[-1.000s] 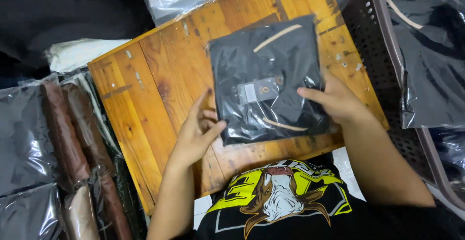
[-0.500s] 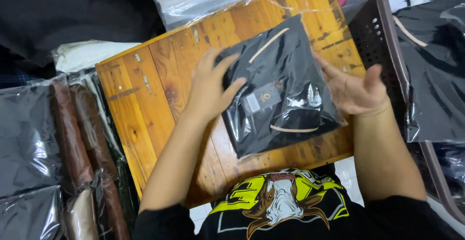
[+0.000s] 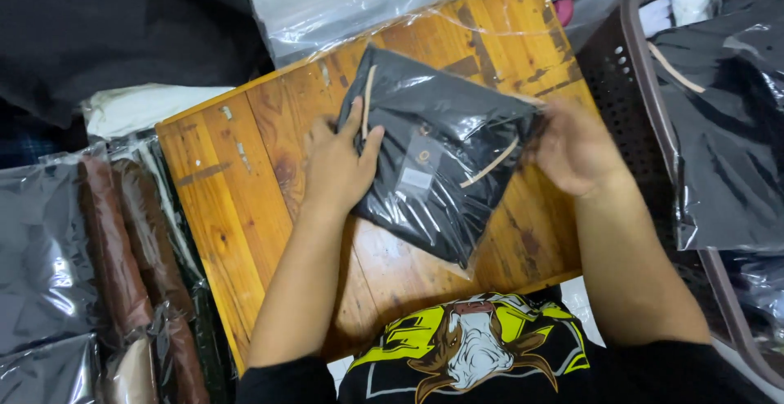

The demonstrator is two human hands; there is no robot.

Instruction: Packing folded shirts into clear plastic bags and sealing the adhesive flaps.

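A folded black garment in a clear plastic bag (image 3: 445, 159) lies tilted on a small wooden table (image 3: 237, 200). It has a small tag at its middle and thin tan cords. My left hand (image 3: 339, 163) grips the bag's left edge, thumb on top. My right hand (image 3: 576, 147) holds the bag's right edge, where the plastic is bunched.
A stack of empty clear bags (image 3: 343, 0) lies at the table's far edge. A dark plastic basket (image 3: 645, 110) on the right holds more bagged black garments (image 3: 731, 118). Bagged brown and dark garments (image 3: 122, 265) lie on the left. Dark cloth (image 3: 106, 28) fills the far left.
The bagged garment has been turned clockwise on the table. My left hand slid to its left edge and my right hand moved up to its right edge.
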